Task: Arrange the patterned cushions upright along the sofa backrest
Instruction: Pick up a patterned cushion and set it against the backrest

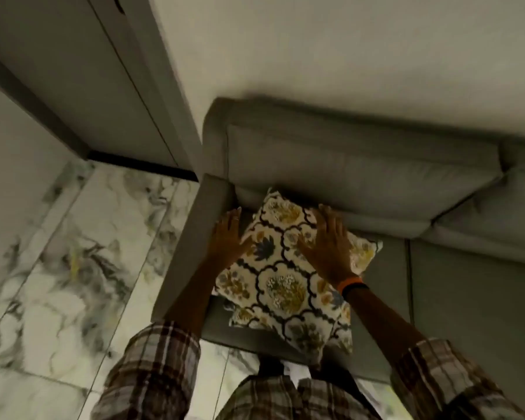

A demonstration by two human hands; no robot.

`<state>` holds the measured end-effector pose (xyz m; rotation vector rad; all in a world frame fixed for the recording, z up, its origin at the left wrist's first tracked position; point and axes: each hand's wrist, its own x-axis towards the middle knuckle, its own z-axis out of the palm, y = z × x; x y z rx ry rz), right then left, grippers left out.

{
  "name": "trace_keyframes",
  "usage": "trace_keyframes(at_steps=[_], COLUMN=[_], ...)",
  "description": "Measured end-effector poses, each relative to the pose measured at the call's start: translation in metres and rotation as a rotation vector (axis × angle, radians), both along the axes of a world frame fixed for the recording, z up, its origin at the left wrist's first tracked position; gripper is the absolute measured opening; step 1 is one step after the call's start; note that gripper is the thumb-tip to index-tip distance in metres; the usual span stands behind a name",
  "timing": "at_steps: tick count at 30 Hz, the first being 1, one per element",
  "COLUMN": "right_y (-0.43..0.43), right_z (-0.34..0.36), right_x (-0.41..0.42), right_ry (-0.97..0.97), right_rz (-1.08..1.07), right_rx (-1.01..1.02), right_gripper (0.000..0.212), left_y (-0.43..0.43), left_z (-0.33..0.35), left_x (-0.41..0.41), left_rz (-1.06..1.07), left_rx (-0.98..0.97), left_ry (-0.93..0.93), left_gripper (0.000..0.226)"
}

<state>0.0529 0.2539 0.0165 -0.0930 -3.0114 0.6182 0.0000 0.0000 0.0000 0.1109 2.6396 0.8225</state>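
Note:
A cream cushion (281, 268) with a dark lattice and yellow and blue flowers lies flat and askew on the left end of the grey sofa seat (467, 298). Its far corner touches the base of the backrest (346, 165). A second cushion (300, 331) with the same pattern seems to lie under it, showing at the seat's front edge. My left hand (231, 234) rests with spread fingers on the top cushion's left edge, beside the armrest (194, 237). My right hand (328, 241) lies flat on the cushion's upper right part, fingers apart.
The sofa stands against a pale wall (346, 56). Marble-look floor tiles (73, 253) run to the left of the armrest, with a grey door or cabinet panel (88, 71) beyond. A second backrest section (522, 183) continues to the right.

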Motion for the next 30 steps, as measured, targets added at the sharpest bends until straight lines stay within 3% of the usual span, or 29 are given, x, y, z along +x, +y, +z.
trace_keyframes(at_steps=[4, 8, 12, 13, 14, 17, 18, 22, 26, 30], right_y=[0.027, 0.039, 0.044, 0.049, 0.056, 0.078, 0.088, 0.156, 0.262, 0.401], right_z=[-0.048, -0.093, -0.126, -0.134, -0.13, -0.104, -0.099, -0.077, -0.059, -0.045], right_x=[0.054, 0.086, 0.095, 0.097, 0.099, 0.098, 0.1, 0.108, 0.116, 0.13], right_ry=[-0.257, -0.232, -0.351, -0.365, -0.361, -0.187, -0.158, -0.079, 0.071, 0.106], right_rz=[-0.24, -0.588, -0.865, -0.862, -0.819, -0.783, -0.779, -0.836, -0.893, -0.946], right_rx=[-0.111, -0.395, -1.124, -1.242, -1.274, -1.228, -1.211, -1.184, -1.165, -1.156], right_gripper=[0.091, 0.092, 0.136, 0.136, 0.124, 0.049, 0.043, 0.087, 0.07, 0.082], left_y=[0.012, 0.029, 0.044, 0.048, 0.053, 0.071, 0.082, 0.156, 0.259, 0.398], left_z=[-0.029, -0.059, -0.07, -0.069, -0.063, -0.049, -0.04, -0.005, 0.009, 0.012], left_x=[-0.011, -0.02, -0.02, -0.02, -0.021, -0.019, -0.015, 0.008, 0.026, 0.044], left_rz=[0.067, 0.279, 0.379, 0.402, 0.425, 0.496, 0.506, 0.482, 0.435, 0.342], left_rx=[0.104, 0.268, 0.291, 0.311, 0.333, 0.445, 0.486, 0.572, 0.683, 0.659], left_ry=[-0.274, -0.505, -0.533, -0.502, -0.476, -0.426, -0.407, -0.33, -0.311, -0.379], left_gripper=[0.087, 0.107, 0.096, 0.103, 0.115, 0.132, 0.128, 0.102, 0.093, 0.11])
